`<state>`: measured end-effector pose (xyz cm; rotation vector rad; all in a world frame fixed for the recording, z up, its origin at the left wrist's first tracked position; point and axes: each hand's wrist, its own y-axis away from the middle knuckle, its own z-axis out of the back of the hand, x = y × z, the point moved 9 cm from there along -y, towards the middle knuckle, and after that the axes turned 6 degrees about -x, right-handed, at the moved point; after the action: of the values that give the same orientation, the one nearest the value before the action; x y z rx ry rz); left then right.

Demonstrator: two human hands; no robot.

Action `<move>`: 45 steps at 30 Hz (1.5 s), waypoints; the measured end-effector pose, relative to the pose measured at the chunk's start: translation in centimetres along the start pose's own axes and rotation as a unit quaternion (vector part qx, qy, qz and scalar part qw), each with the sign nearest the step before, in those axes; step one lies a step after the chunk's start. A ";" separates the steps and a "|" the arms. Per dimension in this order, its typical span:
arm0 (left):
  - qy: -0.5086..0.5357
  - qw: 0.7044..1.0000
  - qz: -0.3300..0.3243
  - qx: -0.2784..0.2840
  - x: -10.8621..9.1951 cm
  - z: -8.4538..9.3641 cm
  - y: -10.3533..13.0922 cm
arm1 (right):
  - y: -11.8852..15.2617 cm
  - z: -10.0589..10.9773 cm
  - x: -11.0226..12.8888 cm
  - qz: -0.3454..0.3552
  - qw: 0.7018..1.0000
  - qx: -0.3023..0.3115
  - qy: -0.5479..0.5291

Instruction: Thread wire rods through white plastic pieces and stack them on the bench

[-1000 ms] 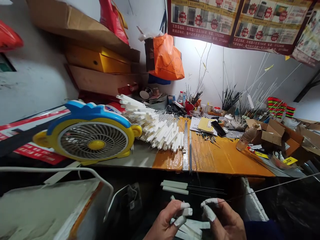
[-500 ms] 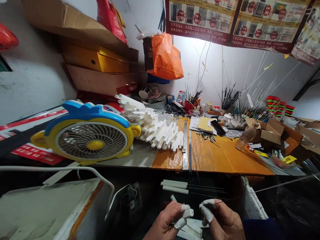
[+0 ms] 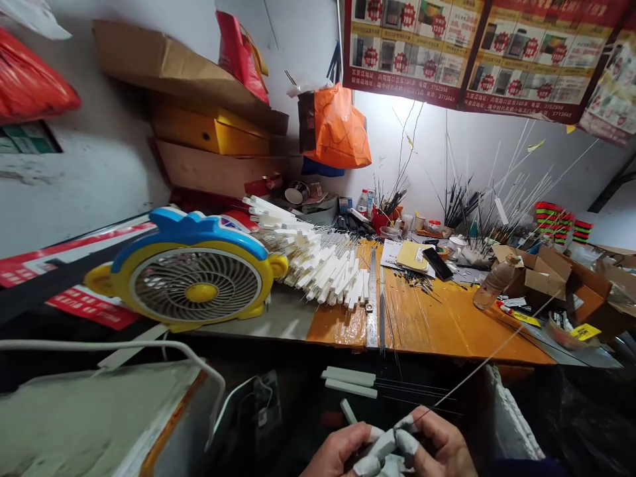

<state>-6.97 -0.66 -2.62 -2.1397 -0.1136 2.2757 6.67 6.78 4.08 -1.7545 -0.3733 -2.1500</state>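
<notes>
At the bottom of the view my left hand (image 3: 342, 454) and my right hand (image 3: 437, 447) meet, fingertips wrapped in white tape. The left hand pinches a short white stick (image 3: 380, 445). The right hand pinches a long thin rod (image 3: 489, 358) that slants up to the right over the bench edge, its near end at the stick's tip. Two more white sticks (image 3: 348, 381) with thin rods lie on the dark surface just beyond my hands.
An orange-topped bench (image 3: 437, 324) holds a fanned pile of white sticks (image 3: 322, 262), a metal ruler (image 3: 372, 301), a phone (image 3: 437, 263), a plastic bottle (image 3: 489, 283) and cardboard boxes (image 3: 546, 271). A yellow-blue fan (image 3: 193, 278) stands at left. Bundles of thin rods lean on the back wall.
My hands have come together, so the rod's end now meets the white stick. The rod has swung from nearly level to slanting upward. The camera has tilted slightly down.
</notes>
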 end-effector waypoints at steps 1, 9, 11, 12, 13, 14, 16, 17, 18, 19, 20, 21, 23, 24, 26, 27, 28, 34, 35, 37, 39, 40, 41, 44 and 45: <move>-0.006 1.000 0.002 -0.004 0.0 0.1 -0.1 | -0.2 0.4 -0.3 -0.009 1.000 -0.015 -0.008; -0.025 1.000 0.011 -0.011 -0.3 -0.3 -0.8 | -0.6 -1.2 -1.8 -0.002 0.999 -0.021 -0.050; -0.025 1.000 0.016 -0.010 -0.2 -0.6 -0.9 | -0.8 -1.6 -2.9 -0.034 0.997 -0.010 -0.075; -0.031 0.999 0.017 -0.011 -0.3 -0.5 -1.0 | -1.1 -1.5 -3.5 -0.049 0.995 0.000 -0.089; -0.046 0.999 0.015 -0.015 -0.6 -0.3 -1.2 | -1.5 -1.2 -4.1 -0.062 0.993 0.004 -0.100; -0.070 0.997 0.007 -0.025 -1.2 0.2 -1.5 | -2.0 -0.5 -4.7 -0.074 0.991 -0.003 -0.108; -0.141 0.988 -0.029 -0.055 -3.5 1.7 -2.6 | -3.5 1.7 -6.1 -0.098 0.988 -0.048 -0.105; -0.185 0.978 -0.055 -0.073 -5.2 2.7 -3.5 | -4.4 2.8 -6.8 -0.110 0.986 -0.073 -0.099; -0.228 0.966 -0.080 -0.092 -7.1 3.8 -4.6 | -5.2 3.6 -7.5 -0.121 0.984 -0.091 -0.093; -0.274 0.949 -0.099 -0.119 -9.1 5.2 -6.0 | -6.0 4.0 -8.2 -0.133 0.982 -0.098 -0.090; -0.328 0.928 -0.097 -0.148 -10.8 6.8 -7.6 | -6.8 3.9 -8.7 -0.144 0.981 -0.094 -0.090; -0.383 0.902 -0.070 -0.185 -12.2 8.7 -9.4 | -7.5 3.6 -9.2 -0.154 0.980 -0.086 -0.091; -0.446 0.856 -0.029 -0.258 -14.9 12.8 -12.8 | -8.6 2.5 -10.2 -0.176 0.978 -0.067 -0.094; -0.454 0.846 -0.027 -0.277 -16.1 14.4 -14.4 | -9.1 1.8 -10.6 -0.187 0.976 -0.057 -0.096; -0.475 0.828 -0.022 -0.298 -17.8 16.7 -16.8 | -10.0 0.4 -11.2 -0.207 0.972 -0.035 -0.102; -0.485 0.820 -0.027 -0.304 -18.3 17.3 -17.3 | -10.5 -0.1 -11.4 -0.214 0.971 -0.024 -0.106; -0.495 0.812 -0.036 -0.307 -18.5 17.4 -17.4 | -10.8 -0.6 -11.5 -0.217 0.970 -0.013 -0.110; -0.528 0.827 -0.143 -0.130 -11.0 7.4 -11.1 | -10.7 -0.7 -12.3 -0.222 0.966 0.025 -0.128; -0.545 0.822 -0.166 -0.005 -7.6 3.8 -9.4 | -10.1 -0.4 -12.4 -0.226 0.965 0.030 -0.127; -0.573 0.793 -0.145 0.144 -0.5 -0.4 -6.2 | -8.5 0.2 -12.4 -0.231 0.964 0.043 -0.122; -0.583 0.782 -0.122 0.183 4.7 -2.0 -4.4 | -6.5 0.8 -12.1 -0.237 0.964 0.052 -0.108; -0.587 0.778 -0.115 0.191 6.6 -2.3 -4.0 | -5.4 1.1 -12.0 -0.240 0.964 0.056 -0.099; -0.590 0.776 -0.107 0.195 8.2 -2.5 -4.0 | -4.4 1.4 -11.8 -0.241 0.965 0.058 -0.091; -0.594 0.775 -0.082 0.198 10.4 -2.6 -4.8 | -2.1 2.2 -11.1 -0.231 0.968 0.057 -0.078; -0.593 0.777 -0.072 0.197 10.5 -2.5 -5.1 | -1.7 2.5 -10.7 -0.216 0.972 0.050 -0.077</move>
<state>-5.36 5.14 -12.93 -0.2732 0.1727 2.7767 10.11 10.33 -5.86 -1.9246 -0.9654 -2.2252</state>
